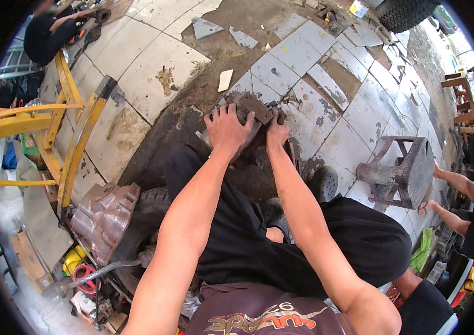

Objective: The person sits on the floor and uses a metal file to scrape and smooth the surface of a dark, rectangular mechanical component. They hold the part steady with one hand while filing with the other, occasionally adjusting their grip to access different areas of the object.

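Note:
A dark, heavy metal assembly with a brown, flat, holed block (255, 108) on top sits low in front of me. It looks like a vise, though my hands hide much of it. My left hand (228, 129) lies over its left side, fingers bent over the body and thumb against the block. At the block's right edge my right hand (277, 132) is closed, fingertips curled round a small dark part that I cannot make out. Small dark metal bits (290, 101) show just beyond the right fingers.
A yellow metal frame (69, 134) stands left, near a metal bell-shaped housing (105, 218). To the right is a worn grey plastic stool (410, 170). Broken tiles (334, 84) and a tire (407, 14) lie farther off. Other people are at upper left and right.

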`<action>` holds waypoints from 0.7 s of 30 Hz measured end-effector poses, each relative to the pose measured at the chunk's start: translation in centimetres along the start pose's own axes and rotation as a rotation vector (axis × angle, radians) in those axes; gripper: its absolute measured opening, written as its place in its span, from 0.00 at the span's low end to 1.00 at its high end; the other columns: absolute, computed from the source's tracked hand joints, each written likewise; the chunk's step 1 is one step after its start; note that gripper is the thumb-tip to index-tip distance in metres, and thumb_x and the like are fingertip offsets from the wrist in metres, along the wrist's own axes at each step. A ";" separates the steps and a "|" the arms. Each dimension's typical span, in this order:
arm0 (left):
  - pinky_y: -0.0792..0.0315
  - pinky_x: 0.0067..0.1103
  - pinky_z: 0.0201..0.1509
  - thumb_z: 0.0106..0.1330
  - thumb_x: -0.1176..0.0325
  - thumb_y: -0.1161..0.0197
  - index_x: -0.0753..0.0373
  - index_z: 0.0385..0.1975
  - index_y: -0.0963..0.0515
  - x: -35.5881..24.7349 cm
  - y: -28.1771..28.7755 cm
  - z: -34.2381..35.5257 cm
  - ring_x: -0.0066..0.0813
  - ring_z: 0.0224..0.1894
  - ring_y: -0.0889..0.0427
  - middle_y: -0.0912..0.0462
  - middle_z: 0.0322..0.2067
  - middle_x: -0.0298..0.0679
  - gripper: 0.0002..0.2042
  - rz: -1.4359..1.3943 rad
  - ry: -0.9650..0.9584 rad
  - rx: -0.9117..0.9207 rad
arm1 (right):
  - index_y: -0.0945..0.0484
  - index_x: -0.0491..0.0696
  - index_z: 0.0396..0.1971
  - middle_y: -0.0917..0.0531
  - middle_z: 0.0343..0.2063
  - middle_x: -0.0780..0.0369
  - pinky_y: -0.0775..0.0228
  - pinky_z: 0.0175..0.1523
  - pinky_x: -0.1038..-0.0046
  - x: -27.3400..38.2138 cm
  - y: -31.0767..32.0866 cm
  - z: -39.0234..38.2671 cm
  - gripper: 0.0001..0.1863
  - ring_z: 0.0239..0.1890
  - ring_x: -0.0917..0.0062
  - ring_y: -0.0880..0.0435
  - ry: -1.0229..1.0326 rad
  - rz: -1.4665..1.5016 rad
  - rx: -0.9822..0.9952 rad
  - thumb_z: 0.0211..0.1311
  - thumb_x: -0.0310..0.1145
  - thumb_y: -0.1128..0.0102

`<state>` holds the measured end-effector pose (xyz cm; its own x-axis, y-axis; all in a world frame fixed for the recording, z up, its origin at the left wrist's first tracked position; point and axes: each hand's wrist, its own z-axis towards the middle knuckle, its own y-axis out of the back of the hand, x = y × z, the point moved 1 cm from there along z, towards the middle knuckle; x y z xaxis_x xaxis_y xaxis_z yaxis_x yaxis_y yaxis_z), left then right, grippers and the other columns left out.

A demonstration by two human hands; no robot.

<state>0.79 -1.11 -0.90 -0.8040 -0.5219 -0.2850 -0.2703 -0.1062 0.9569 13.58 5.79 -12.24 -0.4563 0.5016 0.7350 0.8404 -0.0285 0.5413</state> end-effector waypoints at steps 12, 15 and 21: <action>0.42 0.43 0.68 0.66 0.37 0.46 0.62 0.61 0.27 0.8 0.1 0.4 0.43 0.63 0.27 0.23 0.59 0.47 0.35 0.045 0.028 0.020 | 0.17 0.47 0.49 0.15 0.45 0.51 0.32 0.56 0.51 -0.7 -0.8 -2.4 0.28 0.52 0.53 0.18 0.149 -0.038 -0.034 0.65 0.57 0.43; 0.41 0.43 0.67 0.66 0.37 0.46 0.61 0.61 0.27 0.5 -0.3 -0.1 0.43 0.63 0.26 0.23 0.57 0.47 0.35 0.046 0.009 0.003 | 0.17 0.50 0.50 0.15 0.47 0.53 0.33 0.56 0.48 -0.8 -0.8 -1.4 0.25 0.54 0.53 0.19 0.063 0.022 0.010 0.66 0.55 0.42; 0.45 0.45 0.70 0.66 0.38 0.46 0.62 0.60 0.27 0.0 0.0 0.3 0.44 0.64 0.28 0.24 0.59 0.47 0.34 0.026 0.023 0.027 | 0.18 0.50 0.52 0.15 0.46 0.54 0.32 0.55 0.41 -1.6 -1.2 -2.5 0.24 0.54 0.54 0.19 0.310 -0.094 -0.151 0.67 0.52 0.44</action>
<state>0.62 -0.87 -0.97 -0.7985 -0.5437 -0.2586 -0.2643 -0.0695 0.9619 12.60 2.87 -13.04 -0.6162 0.2223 0.7556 0.7483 -0.1342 0.6497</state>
